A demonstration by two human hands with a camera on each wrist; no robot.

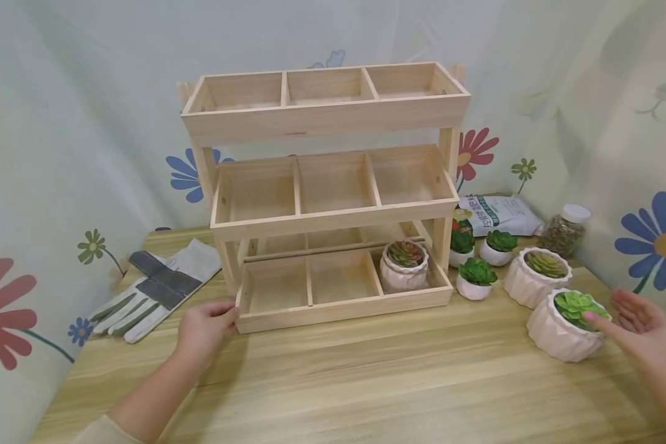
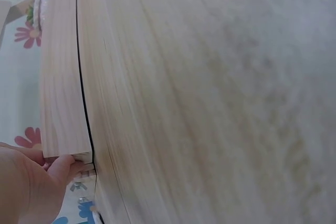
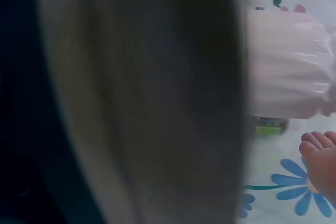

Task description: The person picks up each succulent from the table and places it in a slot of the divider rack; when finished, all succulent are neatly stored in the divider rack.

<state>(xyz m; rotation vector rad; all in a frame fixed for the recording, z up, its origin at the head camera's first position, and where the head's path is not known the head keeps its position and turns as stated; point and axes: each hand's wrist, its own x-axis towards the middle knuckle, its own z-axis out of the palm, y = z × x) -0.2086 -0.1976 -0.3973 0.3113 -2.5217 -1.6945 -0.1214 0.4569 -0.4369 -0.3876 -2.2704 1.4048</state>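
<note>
A three-tier wooden plant stand stands mid-table, each tier split into three compartments. My left hand pinches the front left corner of its bottom tray; in the left wrist view, thumb and fingers of the left hand lie at the end of the tray's front board. At the right, my right hand is spread beside a white ribbed pot with a bright green succulent, thumb at the rim. A similar pot with a reddish succulent sits in the bottom tray's right compartment.
Another ribbed pot stands behind the right one. Small white pots with green plants cluster beside the stand. Behind them are a printed bag and a jar of granules. Work gloves lie at the left.
</note>
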